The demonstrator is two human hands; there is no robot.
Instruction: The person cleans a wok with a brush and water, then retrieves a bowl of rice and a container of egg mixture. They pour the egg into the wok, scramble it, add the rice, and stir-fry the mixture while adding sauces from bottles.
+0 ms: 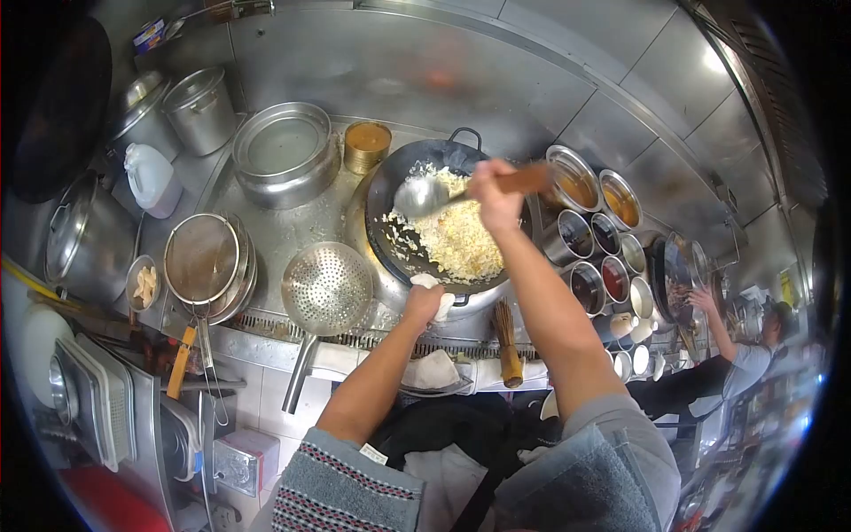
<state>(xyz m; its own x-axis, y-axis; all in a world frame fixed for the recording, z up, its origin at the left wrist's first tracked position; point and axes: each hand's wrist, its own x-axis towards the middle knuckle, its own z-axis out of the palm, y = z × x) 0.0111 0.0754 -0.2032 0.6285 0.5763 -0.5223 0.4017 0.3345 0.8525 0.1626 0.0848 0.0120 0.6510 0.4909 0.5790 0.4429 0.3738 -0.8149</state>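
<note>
A dark wok point(387, 232) sits on the burner, holding fried rice point(461, 239) with yellow bits that look like egg. My right hand point(496, 191) is closed round the wooden handle of a ladle point(420, 197), whose metal bowl is over the left part of the rice. At the wok's near rim, my left hand point(424, 303) grips a folded white cloth point(427, 282) beside the near loop handle. A perforated strainer point(327, 288) lies left of the wok, and a bamboo brush point(506, 341) rests to its lower right.
A large pot of liquid point(288, 146) and a tin point(367, 146) stand behind on the left. Several seasoning containers point(586, 286) crowd the right side. Mesh sieves point(202, 257) and a plastic jug point(152, 180) are far left. Another person's hand point(703, 300) is at the far right.
</note>
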